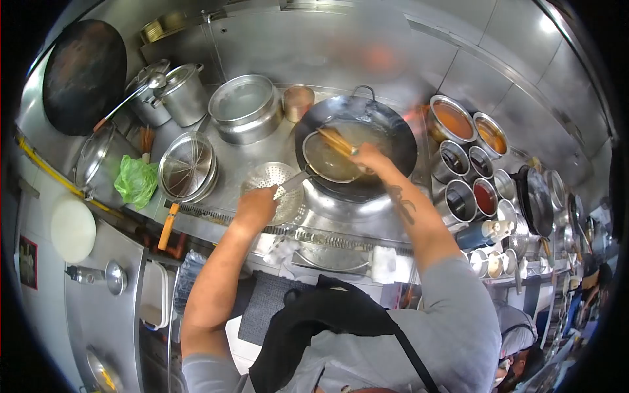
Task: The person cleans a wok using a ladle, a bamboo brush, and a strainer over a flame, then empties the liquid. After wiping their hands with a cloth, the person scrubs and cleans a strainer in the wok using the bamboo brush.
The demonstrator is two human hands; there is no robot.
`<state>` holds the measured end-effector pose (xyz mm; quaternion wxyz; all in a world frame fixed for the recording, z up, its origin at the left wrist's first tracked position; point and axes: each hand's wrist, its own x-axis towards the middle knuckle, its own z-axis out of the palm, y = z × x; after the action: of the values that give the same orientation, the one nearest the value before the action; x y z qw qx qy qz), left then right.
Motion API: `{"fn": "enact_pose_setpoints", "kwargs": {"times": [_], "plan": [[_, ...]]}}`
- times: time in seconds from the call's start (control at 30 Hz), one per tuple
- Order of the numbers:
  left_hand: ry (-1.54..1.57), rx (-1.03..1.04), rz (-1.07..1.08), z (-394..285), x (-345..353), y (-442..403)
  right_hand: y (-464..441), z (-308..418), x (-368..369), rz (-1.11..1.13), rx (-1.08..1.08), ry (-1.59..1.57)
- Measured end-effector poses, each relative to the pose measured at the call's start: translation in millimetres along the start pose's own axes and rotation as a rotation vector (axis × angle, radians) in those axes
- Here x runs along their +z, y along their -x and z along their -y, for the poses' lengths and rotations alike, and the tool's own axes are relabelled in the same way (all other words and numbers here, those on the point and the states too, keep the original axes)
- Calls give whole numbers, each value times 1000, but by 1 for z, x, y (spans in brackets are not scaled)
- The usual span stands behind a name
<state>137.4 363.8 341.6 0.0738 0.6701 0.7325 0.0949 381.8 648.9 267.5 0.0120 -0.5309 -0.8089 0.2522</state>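
A large dark wok [400,124] with liquid in it sits on the steel range. My left hand [257,204] is closed round the flat metal handle of a round strainer [308,172], whose rim lies inside the wok. In my right hand [368,159] is a wooden bamboo brush [336,140], its bristle end over the strainer's bowl. Whether the bristles touch the mesh I cannot tell. Just beyond my left hand, partly under the handle, rests a perforated metal ladle or colander [275,180].
Left of the wok stand a wide pot of liquid [241,105], a copper-coloured pot [299,103], stacked strainers [187,167] and a green plastic bag [135,183]. Sauce containers [453,119] crowd the right side. Another person [517,327] is at the lower right.
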Motion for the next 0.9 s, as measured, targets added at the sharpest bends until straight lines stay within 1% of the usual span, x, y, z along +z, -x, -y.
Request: {"fn": "enact_pose_setpoints", "kwargs": {"times": [0.07,0.1,0.13,0.17,0.2,0.23,0.27,0.33,0.37,0.4,0.43,0.47,0.5,0.53,0.57,0.6,0.63,0.67,0.7,0.73,0.77,0.8,0.9], "plan": [[-31,18,-57,5,10,-2,11,12,10,157,101,-370],[-31,21,-57,-1,4,-1,24,13,11,199,76,-476],[-56,-53,16,-10,-6,3,38,13,6,199,75,-477],[-79,-131,89,-13,-11,6,55,9,-2,294,56,-539],[-75,-136,88,-10,-9,7,66,4,-12,391,37,-597],[-45,-102,44,-7,-4,8,71,-2,-20,362,41,-523],[-17,-66,0,-5,2,8,72,-2,-26,288,67,-320],[-30,-44,-9,-5,8,8,51,-11,-19,176,92,-107],[-45,-33,-26,-2,10,6,45,-20,-13,184,60,-192],[-75,-47,5,1,16,5,42,-27,-5,213,9,-268],[-30,-81,30,4,22,4,47,-27,-4,227,-96,-239],[-33,-39,-30,11,37,4,61,-20,-5,253,-154,-392],[-124,-7,-25,10,38,4,59,-25,4,204,-170,-420],[-105,8,-163,-1,30,11,76,-16,-7,298,-70,-580],[-29,-62,-152,-7,32,6,72,-23,-10,199,-212,-409],[0,-52,-161,-7,42,3,60,-35,-14,158,-157,-260],[20,-32,-134,-14,28,12,77,-16,-30,259,15,-437],[-31,-132,-7,-22,24,8,20,-75,-15,209,-208,-308],[17,-67,-63,-22,28,8,42,-43,-26,135,-102,-187],[7,-102,-20,-25,26,8,0,-75,-13,82,-185,-80],[-31,-128,-7,-26,21,13,40,-25,-19,131,-95,-285],[-70,-142,14,-30,17,16,23,-30,-13,125,-107,-196],[-7,-143,-3,-32,10,29,-48,-65,4,94,-171,69]]}}
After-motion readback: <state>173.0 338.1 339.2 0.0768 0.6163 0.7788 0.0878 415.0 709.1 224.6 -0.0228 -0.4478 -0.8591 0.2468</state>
